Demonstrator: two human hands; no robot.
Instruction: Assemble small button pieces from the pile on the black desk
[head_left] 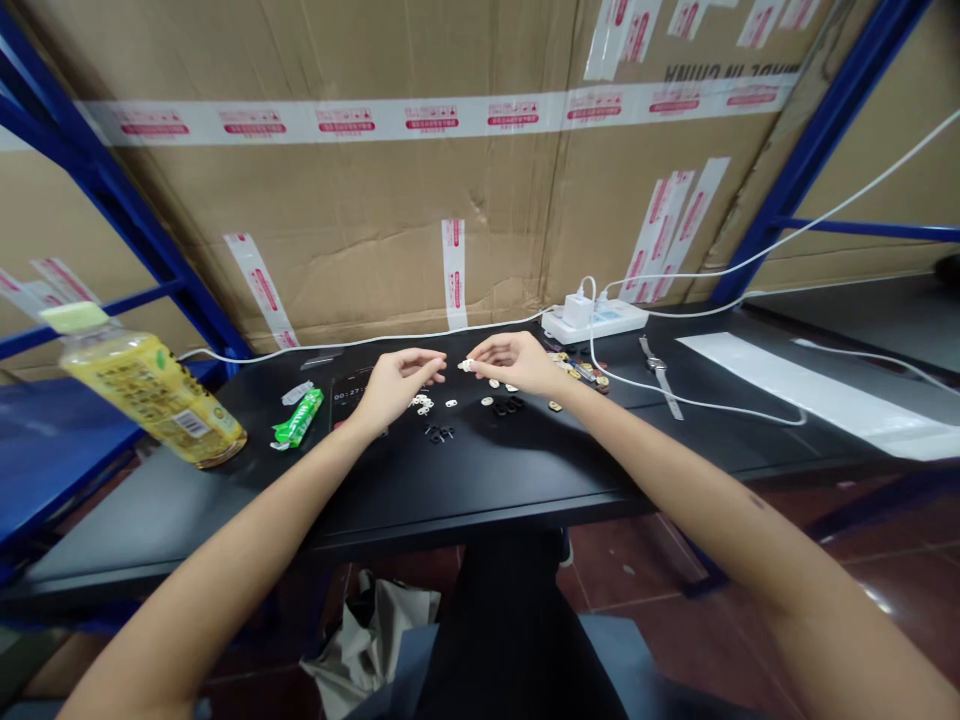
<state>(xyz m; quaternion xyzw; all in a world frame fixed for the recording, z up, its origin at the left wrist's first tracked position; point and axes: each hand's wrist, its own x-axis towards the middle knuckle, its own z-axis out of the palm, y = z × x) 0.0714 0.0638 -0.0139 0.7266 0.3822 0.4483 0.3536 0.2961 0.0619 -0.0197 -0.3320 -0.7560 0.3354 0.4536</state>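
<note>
My right hand [517, 362] pinches a small pale piece [467, 366] just above the black table. Facing it, my left hand [401, 384] has thumb and fingertips close together; whether anything tiny is between them is too small to tell. Small white pieces [422, 404] lie under my left hand, and black pieces with pins [439, 434] sit nearer the front edge. Below my right hand is a cluster of black parts [508, 406]. More round, cream and coloured pieces [581, 370] are spread beyond my right wrist.
A tilted yellow drink bottle [161, 390] and a green wrapper [298, 420] are at left. Behind my left wrist lies a dark device with a timer [349, 392]. A white power strip [600, 320], cables, a watch [658, 366] and a white sheet [817, 390] occupy the right.
</note>
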